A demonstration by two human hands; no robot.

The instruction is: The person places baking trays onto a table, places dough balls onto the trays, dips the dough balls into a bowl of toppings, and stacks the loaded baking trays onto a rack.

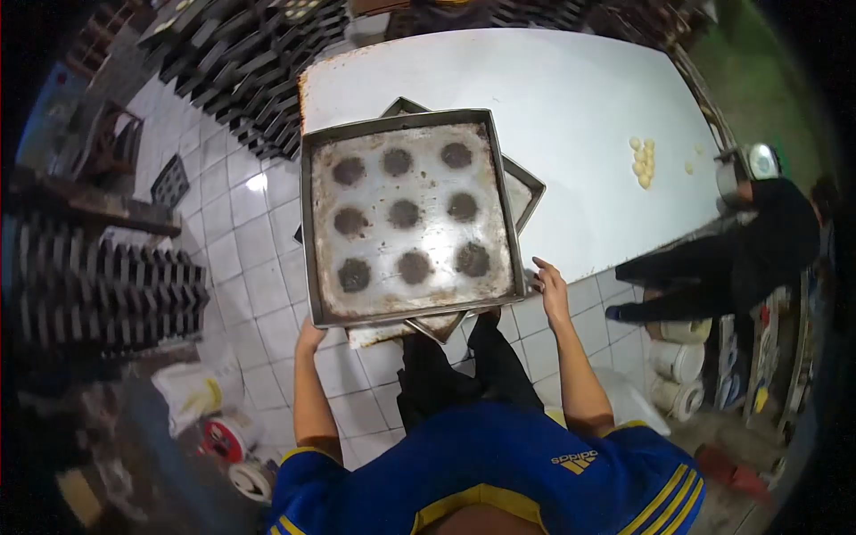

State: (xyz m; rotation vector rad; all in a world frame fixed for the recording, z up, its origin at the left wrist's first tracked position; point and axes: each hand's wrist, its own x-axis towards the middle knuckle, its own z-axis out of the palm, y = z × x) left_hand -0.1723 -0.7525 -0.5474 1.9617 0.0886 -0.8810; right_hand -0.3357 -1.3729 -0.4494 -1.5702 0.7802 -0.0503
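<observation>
A square metal baking tray (428,234) with raised sides and several dark round marks on its floor lies in front of me. Under it, turned at an angle, another tray (524,192) shows only its corners. My left hand (311,338) grips the near left corner of the upper tray; its fingers are mostly hidden by the tray wall. Beside the near right corner is my right hand (550,287), fingers apart and stretched toward the tray's side. Whether those fingertips touch the metal, I cannot tell.
The white table (571,89) carries a cluster of pale dough balls (643,162). A person in dark clothes (767,241) stands at its right side. Tall stacks of dark trays (245,71) rise at the back left, more stacked trays (107,290) at left. Buckets (678,361) stand at right.
</observation>
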